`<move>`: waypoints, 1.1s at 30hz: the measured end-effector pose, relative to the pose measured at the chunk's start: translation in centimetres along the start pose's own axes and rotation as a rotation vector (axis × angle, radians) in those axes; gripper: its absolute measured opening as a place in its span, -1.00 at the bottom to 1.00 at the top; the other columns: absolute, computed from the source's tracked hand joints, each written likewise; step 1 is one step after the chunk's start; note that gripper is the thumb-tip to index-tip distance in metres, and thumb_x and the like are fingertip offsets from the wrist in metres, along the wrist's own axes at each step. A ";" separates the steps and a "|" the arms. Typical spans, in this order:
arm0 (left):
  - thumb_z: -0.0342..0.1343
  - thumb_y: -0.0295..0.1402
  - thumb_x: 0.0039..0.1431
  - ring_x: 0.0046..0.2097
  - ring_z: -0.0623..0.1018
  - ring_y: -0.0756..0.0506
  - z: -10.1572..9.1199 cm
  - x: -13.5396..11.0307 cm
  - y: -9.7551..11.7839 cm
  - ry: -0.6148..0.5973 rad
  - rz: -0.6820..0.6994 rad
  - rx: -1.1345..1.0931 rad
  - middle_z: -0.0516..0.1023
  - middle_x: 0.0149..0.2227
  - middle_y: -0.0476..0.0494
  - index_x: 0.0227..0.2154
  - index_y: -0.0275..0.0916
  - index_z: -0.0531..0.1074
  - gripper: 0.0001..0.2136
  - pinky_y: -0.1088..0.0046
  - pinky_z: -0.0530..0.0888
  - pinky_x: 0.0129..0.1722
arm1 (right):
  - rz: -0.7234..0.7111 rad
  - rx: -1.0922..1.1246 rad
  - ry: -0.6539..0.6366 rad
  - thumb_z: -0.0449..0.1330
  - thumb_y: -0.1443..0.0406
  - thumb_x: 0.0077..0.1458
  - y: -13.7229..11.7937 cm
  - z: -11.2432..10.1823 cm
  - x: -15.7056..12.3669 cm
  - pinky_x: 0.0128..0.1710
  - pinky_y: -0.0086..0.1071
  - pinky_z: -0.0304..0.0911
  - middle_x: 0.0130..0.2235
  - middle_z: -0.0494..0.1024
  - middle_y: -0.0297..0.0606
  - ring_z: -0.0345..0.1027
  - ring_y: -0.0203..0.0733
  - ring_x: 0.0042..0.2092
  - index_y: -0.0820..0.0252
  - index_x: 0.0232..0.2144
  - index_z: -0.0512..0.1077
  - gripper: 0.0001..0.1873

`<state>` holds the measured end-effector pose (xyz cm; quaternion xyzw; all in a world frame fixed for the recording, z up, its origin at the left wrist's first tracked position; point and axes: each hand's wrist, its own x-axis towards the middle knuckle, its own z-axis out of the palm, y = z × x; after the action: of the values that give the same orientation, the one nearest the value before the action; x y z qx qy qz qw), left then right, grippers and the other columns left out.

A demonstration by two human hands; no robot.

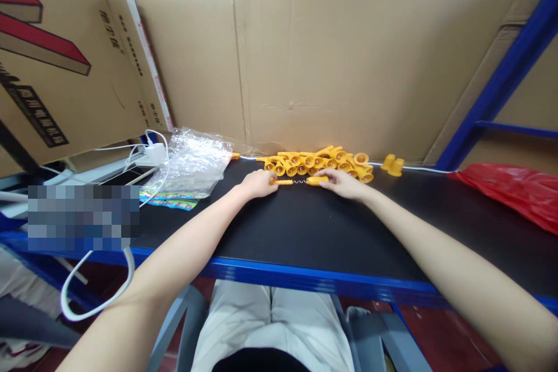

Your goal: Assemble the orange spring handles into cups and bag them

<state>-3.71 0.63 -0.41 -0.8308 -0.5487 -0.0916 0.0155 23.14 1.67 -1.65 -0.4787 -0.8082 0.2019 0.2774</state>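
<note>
My left hand (pixel 258 183) pinches a small orange threaded piece (pixel 283 182) on the black shelf surface (pixel 314 226). My right hand (pixel 342 182) holds an orange cylindrical piece (pixel 317 181). A thin metal spring (pixel 300 181) runs between the two pieces. Just behind both hands lies a pile of several orange plastic parts (pixel 320 162), bell-shaped with handles. Two more orange parts (pixel 393 165) lie apart to the right of the pile.
A cardboard wall (pixel 331 64) stands behind the pile. Clear plastic bags (pixel 192 164) with coloured cards lie at the left, beside a white charger and cables (pixel 152 154). A red plastic bag (pixel 514 192) lies at the right. Blue shelf frame (pixel 501 87) rises at right.
</note>
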 end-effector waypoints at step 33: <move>-0.05 -0.21 0.06 -0.23 0.50 -0.17 0.5 -0.3 1.0 0.195 0.100 -0.005 0.50 -0.26 -0.11 -0.18 -0.12 0.31 -0.74 0.36 0.40 -0.30 | 0.063 0.437 0.060 0.13 0.13 0.05 -2.1 2.0 0.3 -0.35 -0.32 0.39 -0.41 0.50 -0.21 0.43 -0.25 -0.44 0.24 -0.24 0.34 -0.69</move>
<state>-2.86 0.07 -0.83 -0.8443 -0.5023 -0.1726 0.0712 20.40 0.87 -1.87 -0.4379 -0.7213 0.3666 0.3918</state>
